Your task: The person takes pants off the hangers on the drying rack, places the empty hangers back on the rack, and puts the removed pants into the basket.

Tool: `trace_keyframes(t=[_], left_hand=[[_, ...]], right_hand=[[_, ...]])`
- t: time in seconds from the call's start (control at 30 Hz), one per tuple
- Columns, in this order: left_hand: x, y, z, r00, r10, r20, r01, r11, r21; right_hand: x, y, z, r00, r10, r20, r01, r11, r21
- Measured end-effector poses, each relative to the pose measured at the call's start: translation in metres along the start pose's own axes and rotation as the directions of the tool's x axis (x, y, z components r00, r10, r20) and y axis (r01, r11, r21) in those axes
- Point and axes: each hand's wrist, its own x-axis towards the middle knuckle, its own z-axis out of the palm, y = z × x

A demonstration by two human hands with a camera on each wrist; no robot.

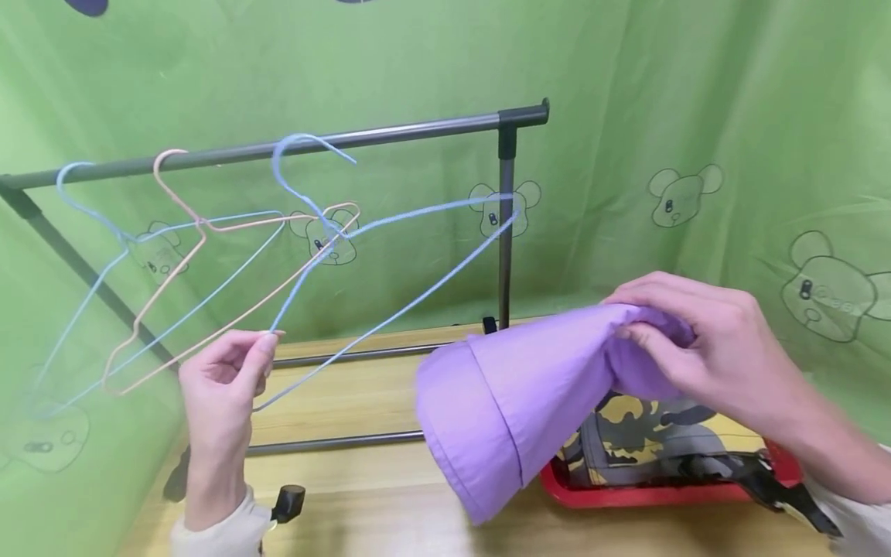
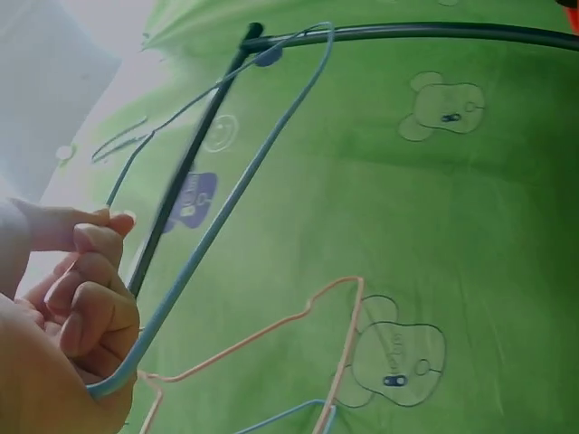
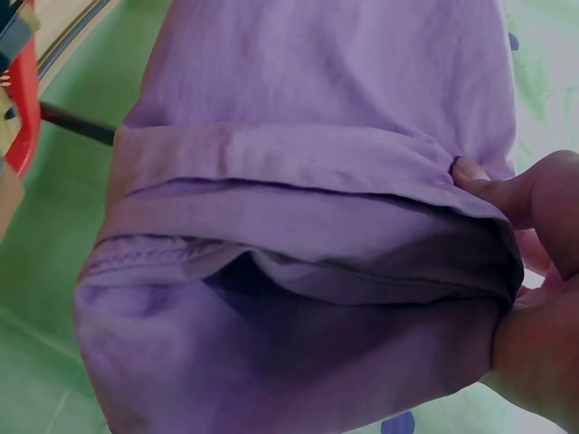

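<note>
Between thumb and forefinger, my left hand (image 1: 226, 379) pinches one sloping arm of a blue wire hanger (image 1: 276, 164). That hanger's hook appears in front of the rack rail, and its bare lower bar (image 2: 194, 264) crosses the left wrist view. At the right, my right hand (image 1: 703, 333) grips a purple folded garment (image 1: 487, 402) by its gathered end. The garment hangs tilted down to the left, apart from the hanger; its exact kind cannot be told. Up close in the right wrist view, the purple cloth (image 3: 317, 81) shows a folded hem, with thumb and fingers at its edge.
A pink hanger (image 1: 202, 223) and another blue hanger (image 1: 125, 238) hang on the rack's dark rail (image 1: 418, 133). A red basket (image 1: 626, 497) with camouflage cloth (image 1: 668, 445) stands below my right hand. Green printed curtains (image 1: 626, 93) surround the rack.
</note>
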Motion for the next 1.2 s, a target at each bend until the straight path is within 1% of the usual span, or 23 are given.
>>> trace_keyframes(t=[0.1, 0.2, 0.3, 0.4, 0.43, 0.57, 0.63, 0.8, 0.87, 0.97, 1.03, 1.1, 1.2], left_hand=[[0.0, 0.007, -0.004, 0.998, -0.013, -0.061, 0.01, 0.999, -0.052], [-0.002, 0.012, -0.009, 0.989, -0.027, -0.145, 0.016, 0.997, -0.074], [0.0, 0.015, -0.009, 0.976, -0.046, -0.212, 0.034, 0.998, -0.058], [0.006, 0.014, -0.003, 0.968, -0.067, -0.241, 0.066, 0.998, -0.013], [0.008, 0.013, 0.0, 0.968, -0.074, -0.241, 0.077, 0.997, 0.003], [0.017, 0.007, 0.014, 0.966, -0.109, -0.233, 0.12, 0.992, 0.035], [0.02, 0.003, 0.02, 0.967, -0.124, -0.222, 0.138, 0.989, 0.048], [0.028, -0.016, 0.036, 0.97, -0.17, -0.173, 0.182, 0.982, 0.057], [0.028, -0.025, 0.04, 0.968, -0.19, -0.163, 0.2, 0.979, 0.048], [0.024, -0.035, 0.042, 0.963, -0.211, -0.168, 0.219, 0.975, 0.031], [0.02, -0.038, 0.043, 0.961, -0.224, -0.16, 0.231, 0.973, 0.025], [0.018, -0.04, 0.044, 0.963, -0.229, -0.14, 0.235, 0.972, 0.026], [0.015, -0.04, 0.046, 0.966, -0.234, -0.11, 0.239, 0.97, 0.039]], right_hand=[[-0.004, 0.004, -0.003, 1.0, 0.005, 0.009, -0.004, 1.0, -0.026], [-0.006, 0.006, -0.006, 0.999, 0.014, 0.031, -0.012, 0.999, -0.048], [-0.006, 0.005, -0.01, 0.996, 0.058, 0.062, -0.053, 0.996, -0.071], [-0.006, 0.005, -0.012, 0.993, 0.093, 0.076, -0.087, 0.993, -0.082], [-0.007, 0.006, -0.012, 0.992, 0.101, 0.077, -0.095, 0.992, -0.082], [-0.008, 0.009, -0.008, 0.997, 0.063, 0.046, -0.06, 0.996, -0.071], [-0.009, 0.01, -0.007, 0.998, 0.057, 0.039, -0.054, 0.996, -0.074], [-0.012, 0.014, -0.005, 0.998, 0.054, 0.027, -0.051, 0.995, -0.089], [-0.013, 0.014, -0.004, 0.998, 0.055, 0.028, -0.052, 0.995, -0.09], [-0.014, 0.016, -0.004, 0.998, 0.05, 0.037, -0.046, 0.995, -0.091], [-0.015, 0.018, -0.004, 0.998, 0.05, 0.036, -0.046, 0.995, -0.093], [-0.016, 0.02, -0.005, 0.998, 0.053, 0.028, -0.05, 0.994, -0.098], [-0.017, 0.023, -0.007, 0.997, 0.078, 0.019, -0.075, 0.991, -0.111]])
